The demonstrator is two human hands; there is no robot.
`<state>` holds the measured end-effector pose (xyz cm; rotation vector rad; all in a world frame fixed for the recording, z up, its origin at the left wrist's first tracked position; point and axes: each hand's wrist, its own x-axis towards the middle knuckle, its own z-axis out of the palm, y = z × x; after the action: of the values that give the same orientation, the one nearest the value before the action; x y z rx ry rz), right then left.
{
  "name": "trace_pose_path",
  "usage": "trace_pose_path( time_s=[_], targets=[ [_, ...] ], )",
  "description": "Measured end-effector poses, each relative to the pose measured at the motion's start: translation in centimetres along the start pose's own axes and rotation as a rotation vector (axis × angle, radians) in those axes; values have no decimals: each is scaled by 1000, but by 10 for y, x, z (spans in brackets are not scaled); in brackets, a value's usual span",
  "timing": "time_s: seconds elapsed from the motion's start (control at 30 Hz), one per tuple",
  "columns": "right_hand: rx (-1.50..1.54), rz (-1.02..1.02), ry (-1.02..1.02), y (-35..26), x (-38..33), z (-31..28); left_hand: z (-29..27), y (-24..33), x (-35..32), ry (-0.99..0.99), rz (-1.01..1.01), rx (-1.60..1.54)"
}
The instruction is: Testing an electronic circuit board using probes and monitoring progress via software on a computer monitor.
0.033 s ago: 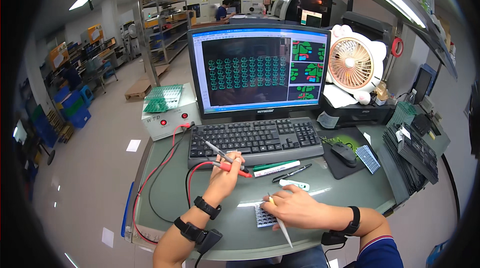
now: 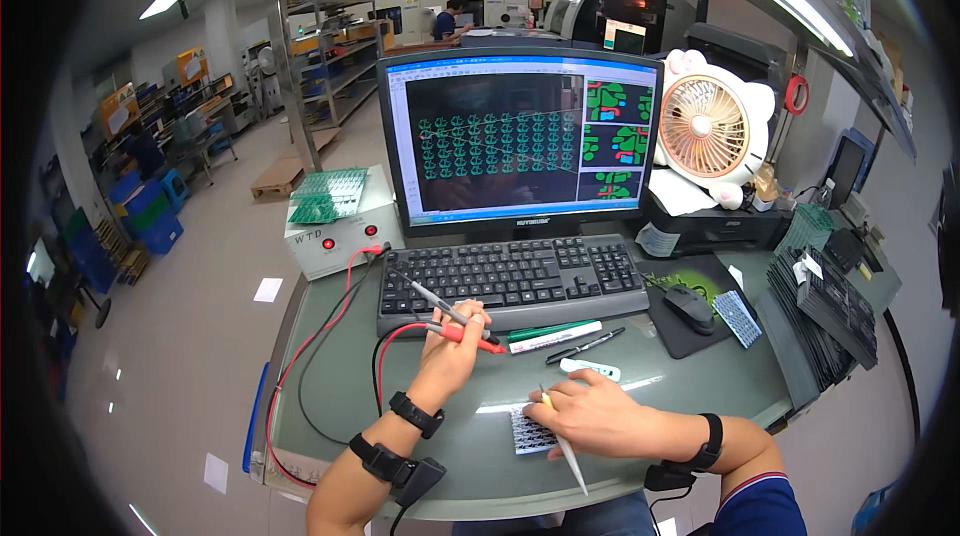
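My left hand [image 2: 455, 344] is closed around two test probes over the front edge of the keyboard [image 2: 510, 276]. One probe is grey and black [image 2: 432, 296]; the other is a red probe [image 2: 466, 334], its red end pointing right. Lower down and to the right, my right hand [image 2: 595, 418] pinches a slim white pen-like tool [image 2: 568, 458] with a yellowish part near its upper end. The fingers of that hand rest on a small patterned circuit board panel [image 2: 530, 433] lying on the desk, and they cover its right side.
Behind the keyboard stands a monitor [image 2: 495, 136] showing a board layout. Two markers [image 2: 555, 336], a black pen [image 2: 585, 346] and a pale green-and-white tool [image 2: 590, 369] lie between my hands and it. A mouse [image 2: 688, 308], board stacks [image 2: 825, 311] and a test box [image 2: 345, 241] flank them.
Thin crossing lines and a reddish mark now show on the monitor's board layout. Both hands stay almost where they were, still holding the probes and the white tool.
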<state>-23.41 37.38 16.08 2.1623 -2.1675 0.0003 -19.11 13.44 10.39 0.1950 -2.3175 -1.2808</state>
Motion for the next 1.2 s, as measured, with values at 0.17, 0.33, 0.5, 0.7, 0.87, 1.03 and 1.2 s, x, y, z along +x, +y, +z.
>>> trace_pose_path(
  time_s=[0.17,0.33,0.5,0.7,0.87,1.03,1.2],
  targets=[
    [51,3,26,1,-2,-3,-4,8,-2,25,5,23],
    [92,-60,139,-1,10,5,1,7,-1,133,117,122],
    [71,-43,16,-1,13,7,3,5,2,98,43,23],
    [188,-29,141,-3,8,-15,-2,-1,1,71,-56,-38],
    [613,-71,394,13,-3,-58,-6,-2,1,187,2,-312],
    [945,-47,498,25,-12,-39,-13,10,3,207,-181,-558],
    [833,53,404,24,-29,9,-21,24,9,112,-200,-724]
  ],
)
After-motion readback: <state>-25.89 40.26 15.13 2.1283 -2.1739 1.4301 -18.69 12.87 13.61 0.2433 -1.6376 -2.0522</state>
